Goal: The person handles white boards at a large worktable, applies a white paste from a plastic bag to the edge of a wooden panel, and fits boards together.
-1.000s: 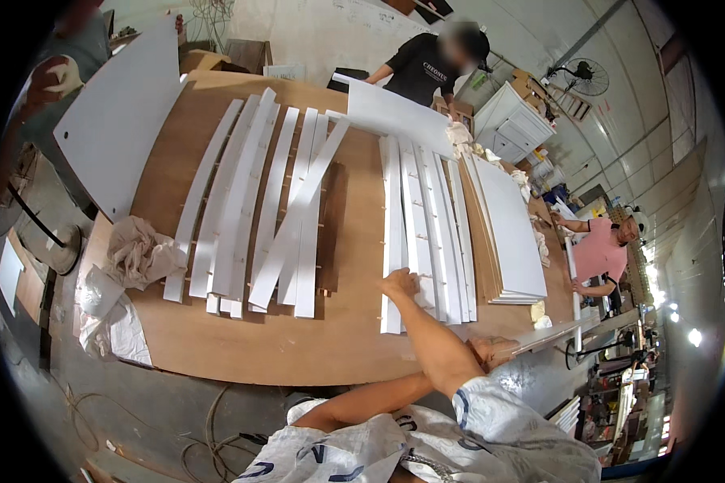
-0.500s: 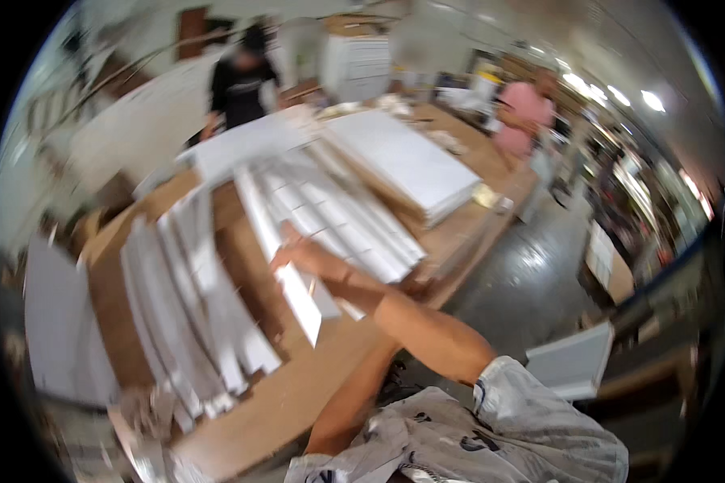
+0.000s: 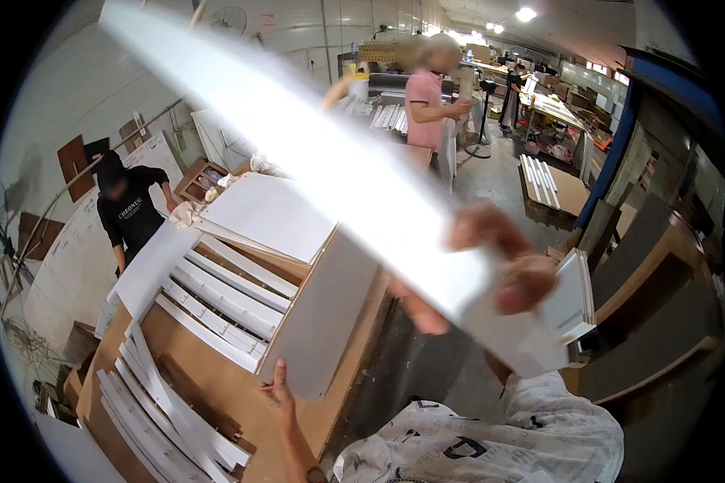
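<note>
A long white board [image 3: 306,153], blurred and close to the camera, slants across the view from the upper left to the lower right. My right hand [image 3: 511,262] is closed around its near end, fingers curled over the edge. On the left, a flat white panel [image 3: 322,322] lies tilted over the ends of several white strips [image 3: 225,294] on the brown table [image 3: 330,439]. My left hand [image 3: 279,390] grips this panel's near left corner, thumb upright on its edge. A patch of bare arm shows below the raised board, partly hidden by it.
Curved white strips [image 3: 165,402] lie at the table's left, and a white panel stack [image 3: 270,213] farther back. One person in black [image 3: 133,209] stands at the far left; another in pink [image 3: 427,109] stands beyond the board. White panels [image 3: 568,298] lean at the right.
The white piece in my right hand has risen from the table toward the camera. My left hand has come into view on a panel that now covers strip ends. The view has swung.
</note>
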Tool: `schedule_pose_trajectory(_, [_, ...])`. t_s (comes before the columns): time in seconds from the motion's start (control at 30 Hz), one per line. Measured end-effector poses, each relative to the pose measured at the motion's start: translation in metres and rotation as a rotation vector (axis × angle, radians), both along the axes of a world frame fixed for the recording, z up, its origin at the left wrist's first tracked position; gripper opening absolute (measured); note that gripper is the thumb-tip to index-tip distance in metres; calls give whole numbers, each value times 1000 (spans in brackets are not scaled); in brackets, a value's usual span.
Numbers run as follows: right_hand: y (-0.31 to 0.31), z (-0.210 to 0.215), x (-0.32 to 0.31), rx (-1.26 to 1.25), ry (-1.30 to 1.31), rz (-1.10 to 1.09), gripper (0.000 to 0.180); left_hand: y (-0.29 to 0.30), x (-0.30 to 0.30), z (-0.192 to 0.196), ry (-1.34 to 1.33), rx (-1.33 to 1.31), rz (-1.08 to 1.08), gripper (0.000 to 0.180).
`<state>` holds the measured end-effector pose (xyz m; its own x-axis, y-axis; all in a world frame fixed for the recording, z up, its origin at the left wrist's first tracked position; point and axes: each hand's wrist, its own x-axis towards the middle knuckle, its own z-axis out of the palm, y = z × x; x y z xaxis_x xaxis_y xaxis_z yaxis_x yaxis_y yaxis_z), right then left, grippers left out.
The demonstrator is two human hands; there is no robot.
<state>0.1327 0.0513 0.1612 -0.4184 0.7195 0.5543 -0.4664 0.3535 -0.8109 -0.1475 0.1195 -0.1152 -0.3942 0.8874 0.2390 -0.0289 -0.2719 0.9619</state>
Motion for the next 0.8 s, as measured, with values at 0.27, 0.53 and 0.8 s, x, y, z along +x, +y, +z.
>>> schedule_pose_trajectory(0.27, [-28, 58, 188, 387, -96, 122, 60, -5, 7, -20, -34, -39, 104, 26])
schedule_pose_trajectory(0.53, [-57, 62, 252, 848, 243, -801, 71, -6, -20, -50, 13, 50, 218, 35])
schedule_pose_trajectory(0.8, [34, 84, 324, -84, -995, -1967, 28, -8, -27, -50, -34, -114, 197, 43])
